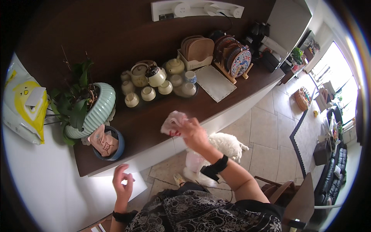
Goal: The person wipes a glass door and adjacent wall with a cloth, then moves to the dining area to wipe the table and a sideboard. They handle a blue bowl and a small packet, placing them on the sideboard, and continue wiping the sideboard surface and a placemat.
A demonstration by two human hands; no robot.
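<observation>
My right hand (194, 134) grips a crumpled white and pink cloth (173, 123) over the front of a dark wooden counter (139, 124). Below and left, in front of the counter's edge, my left hand (123, 181) is raised with fingers curled and apart, holding nothing. Nearest to it on the counter is a blue round pot (119, 146) with a pink packet (104, 142) in it. Behind the cloth stand pale cups (148, 93), a lidded teapot (139, 74) and a smaller teapot (175, 66).
A ribbed green planter (100, 113) with a leafy plant lies left, beside a yellow and white bag (26, 101). A white placemat (216, 82) and a rack of round coasters (240, 62) are at right. A white dog (224, 145) lies on the tiled floor near my feet.
</observation>
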